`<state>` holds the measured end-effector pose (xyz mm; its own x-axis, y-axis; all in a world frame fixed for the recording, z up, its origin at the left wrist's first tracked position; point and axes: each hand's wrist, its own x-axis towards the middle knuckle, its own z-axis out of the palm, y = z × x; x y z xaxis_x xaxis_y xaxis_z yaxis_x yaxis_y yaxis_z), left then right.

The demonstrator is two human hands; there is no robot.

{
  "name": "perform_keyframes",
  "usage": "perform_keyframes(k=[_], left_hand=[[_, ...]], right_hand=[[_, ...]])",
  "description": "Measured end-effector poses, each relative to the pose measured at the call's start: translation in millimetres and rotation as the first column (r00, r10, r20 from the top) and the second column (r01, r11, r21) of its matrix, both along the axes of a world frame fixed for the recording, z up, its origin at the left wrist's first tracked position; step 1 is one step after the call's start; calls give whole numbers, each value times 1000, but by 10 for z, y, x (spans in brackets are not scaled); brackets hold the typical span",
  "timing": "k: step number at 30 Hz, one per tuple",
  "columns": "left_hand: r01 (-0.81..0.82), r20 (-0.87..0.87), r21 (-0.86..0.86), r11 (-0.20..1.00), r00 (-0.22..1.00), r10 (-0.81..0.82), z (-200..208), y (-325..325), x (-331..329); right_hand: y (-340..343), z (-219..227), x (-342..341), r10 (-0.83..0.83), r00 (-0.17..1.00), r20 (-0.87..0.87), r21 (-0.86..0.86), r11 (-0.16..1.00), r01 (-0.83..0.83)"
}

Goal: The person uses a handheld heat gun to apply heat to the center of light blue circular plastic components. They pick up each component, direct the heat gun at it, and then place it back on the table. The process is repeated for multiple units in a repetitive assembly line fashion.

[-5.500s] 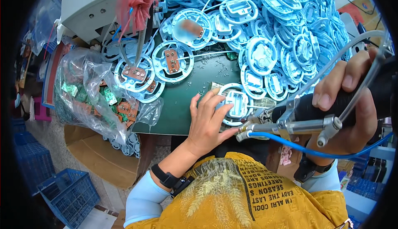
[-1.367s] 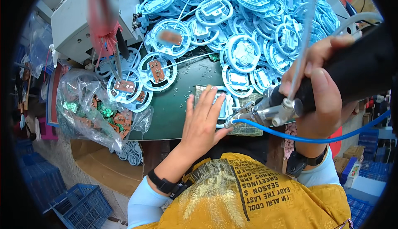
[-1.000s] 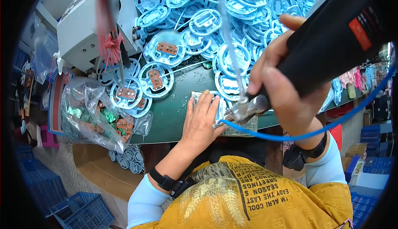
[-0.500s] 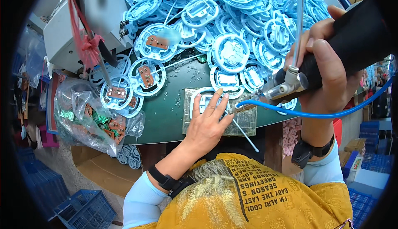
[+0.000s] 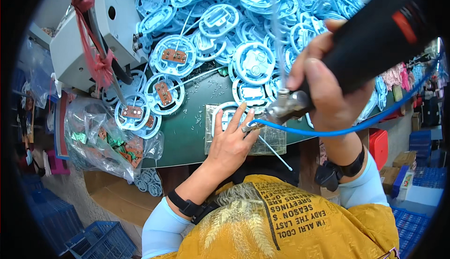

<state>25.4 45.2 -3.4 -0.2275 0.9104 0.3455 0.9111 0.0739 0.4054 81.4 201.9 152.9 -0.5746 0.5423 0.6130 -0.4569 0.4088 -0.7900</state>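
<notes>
My left hand (image 5: 230,144) lies with fingers spread over a light-blue oval plastic part (image 5: 219,113), pressing it against a worn, film-covered pad (image 5: 277,142). A thin light-blue rod (image 5: 275,153) sticks out past that hand toward my body. My right hand (image 5: 328,83) is wrapped round a thick black-bodied power screwdriver (image 5: 375,38), tilted with its metal nose (image 5: 281,109) down at the left fingertips. Whether the tip touches the part is hidden by the fingers. A blue hose (image 5: 337,132) and a blurred clear tube (image 5: 275,29) join the metal end.
A large heap of light-blue plastic parts (image 5: 255,62) covers the back of the green table (image 5: 180,152). At left lie several parts with brown circuit boards (image 5: 174,55), a clear bag (image 5: 77,153) of boards, and a pale machine box (image 5: 93,29). Tiny screws (image 5: 185,118) are scattered nearby.
My right hand has moved left with the screwdriver, bringing its nose close against my left fingers. My left hand stays spread on the part. The view has shifted slightly.
</notes>
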Motion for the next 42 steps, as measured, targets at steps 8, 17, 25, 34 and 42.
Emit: perform_keyframes(k=[8,17,25,34,42], left_hand=[[-13,125,60,998,992,6,155,-290,-113],[-60,305,-185,981,945,116,384,-153,-460],[56,536,-401,914,824,185,552,19,-857],[94,676,-534,840,644,358,593,-173,-925],[-84,-46,258,963,994,99,505,-694,-363]], right_hand=[[363,455,236,-126,991,42,128,985,120],[581,150,176,-176,982,74,162,973,163],[706,40,117,-190,981,33,135,974,183],[703,47,125,-226,974,20,108,969,222],[669,-81,988,-201,946,-253,520,797,308]])
